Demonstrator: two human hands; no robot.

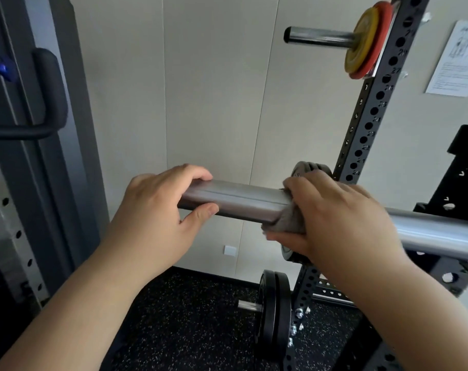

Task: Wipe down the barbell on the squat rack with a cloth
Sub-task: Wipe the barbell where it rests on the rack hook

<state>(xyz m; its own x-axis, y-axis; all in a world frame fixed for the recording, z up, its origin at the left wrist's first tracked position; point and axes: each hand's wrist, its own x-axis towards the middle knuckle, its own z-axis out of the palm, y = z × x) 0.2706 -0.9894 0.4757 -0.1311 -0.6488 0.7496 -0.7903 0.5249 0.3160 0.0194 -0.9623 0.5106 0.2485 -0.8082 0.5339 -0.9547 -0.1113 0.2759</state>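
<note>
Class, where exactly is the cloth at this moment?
In the head view, right of centre, the grey cloth is wrapped around the barbell under the right hand, with the left hand gripping the bar's end.

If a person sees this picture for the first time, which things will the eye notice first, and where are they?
First come the two hands on the silver barbell across the middle: the left hand grips its end bare, and the right hand wraps a grey cloth around it. Next, the yellow and red plates stand out at the upper right on the black rack upright. Black plates sit low near the speckled floor.
</note>
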